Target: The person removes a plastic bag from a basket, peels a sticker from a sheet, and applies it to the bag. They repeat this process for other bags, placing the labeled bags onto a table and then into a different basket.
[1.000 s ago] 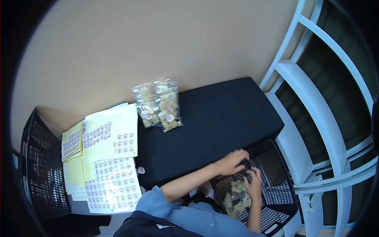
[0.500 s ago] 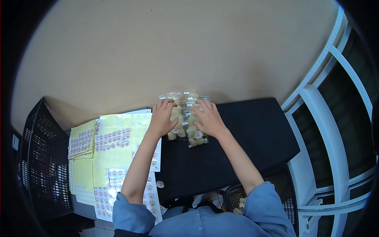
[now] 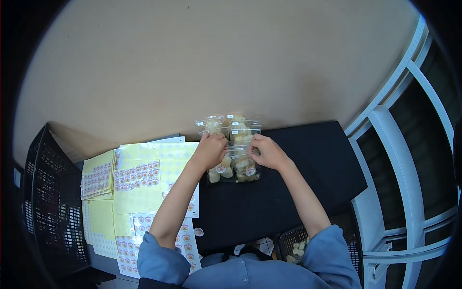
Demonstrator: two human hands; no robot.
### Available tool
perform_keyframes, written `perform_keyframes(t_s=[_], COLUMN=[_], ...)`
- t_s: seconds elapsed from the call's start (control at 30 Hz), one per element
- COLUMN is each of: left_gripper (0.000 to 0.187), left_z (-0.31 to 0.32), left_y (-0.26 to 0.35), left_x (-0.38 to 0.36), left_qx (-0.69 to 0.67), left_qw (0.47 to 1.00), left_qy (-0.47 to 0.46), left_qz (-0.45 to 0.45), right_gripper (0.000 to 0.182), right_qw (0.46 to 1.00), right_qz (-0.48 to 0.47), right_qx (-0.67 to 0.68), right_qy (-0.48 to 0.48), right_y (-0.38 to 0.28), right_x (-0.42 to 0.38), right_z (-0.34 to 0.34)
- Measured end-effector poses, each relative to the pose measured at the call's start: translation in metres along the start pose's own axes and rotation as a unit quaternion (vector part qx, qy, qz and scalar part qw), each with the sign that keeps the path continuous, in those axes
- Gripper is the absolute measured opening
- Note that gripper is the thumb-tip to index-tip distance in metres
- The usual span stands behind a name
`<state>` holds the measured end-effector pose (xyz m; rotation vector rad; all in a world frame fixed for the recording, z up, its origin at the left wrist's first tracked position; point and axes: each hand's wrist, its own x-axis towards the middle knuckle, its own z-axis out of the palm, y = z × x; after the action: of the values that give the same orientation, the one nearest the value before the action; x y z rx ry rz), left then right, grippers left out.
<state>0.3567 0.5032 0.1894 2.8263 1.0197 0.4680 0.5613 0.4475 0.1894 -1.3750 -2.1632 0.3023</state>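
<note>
Several clear plastic bags of pale, chunky pieces lie in a cluster at the back of the black-covered table. Fingers of my left hand (image 3: 211, 150) are closed at the top left edge of the front right bag (image 3: 247, 169), partly over the front left bag (image 3: 221, 172). At the same bag's top right corner, my right hand (image 3: 268, 152) is closed in a pinch. Both front bags carry a round sticker. Behind my hands lie a rear left bag (image 3: 212, 125) and a rear right bag (image 3: 242, 130), with small white tags near their tops.
Sticker sheets (image 3: 137, 176) and yellow backing paper cover the table's left side. One loose round sticker (image 3: 198, 232) lies on the black cloth (image 3: 288, 202). A tall black crate (image 3: 53, 202) stands at far left. Below right, another crate (image 3: 353, 241) holds pale pieces. White-framed bars (image 3: 399, 159) stand right.
My hands have come lower and closed from spread fingers to pinches at the front right bag's top. The front bags show more clearly, and the sticker on the left one is uncovered.
</note>
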Motion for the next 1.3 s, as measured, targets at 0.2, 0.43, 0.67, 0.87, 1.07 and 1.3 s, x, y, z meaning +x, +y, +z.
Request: perform_keyframes(t_s=[0.2, 0.43, 0.67, 0.87, 1.07, 1.3], left_gripper=[0.010, 0.014, 0.017, 0.059, 0.045, 0.024], left_z=[-0.012, 0.019, 0.183, 0.255, 0.191, 0.072], left_y=[0.067, 0.217, 0.382, 0.395, 0.349, 0.207], left_x=[0.002, -0.011, -0.106, -0.155, -0.082, -0.009], left_qx=[-0.069, -0.328, -0.376, -0.205, -0.373, -0.365], left_qw=[0.995, 0.912, 0.851, 0.774, 0.814, 0.918], left_qy=[-0.029, -0.120, -0.202, -0.416, -0.289, 0.028], left_qz=[0.060, 0.215, 0.307, 0.431, 0.338, 0.153], right_gripper=[0.008, 0.012, 0.015, 0.024, 0.020, 0.023], right_qw=[0.993, 0.962, 0.850, 0.790, 0.858, 0.950], right_qz=[0.032, 0.234, 0.522, 0.608, 0.476, 0.223], right_qx=[0.091, 0.017, -0.067, -0.071, -0.125, -0.052], right_qy=[0.069, 0.140, -0.029, -0.036, 0.148, 0.213], right_y=[-0.022, -0.084, -0.081, -0.074, -0.052, -0.009], right_x=[-0.072, -0.255, -0.475, -0.540, -0.453, -0.252], right_z=[-0.037, -0.102, -0.011, 0.056, 0.011, -0.027])
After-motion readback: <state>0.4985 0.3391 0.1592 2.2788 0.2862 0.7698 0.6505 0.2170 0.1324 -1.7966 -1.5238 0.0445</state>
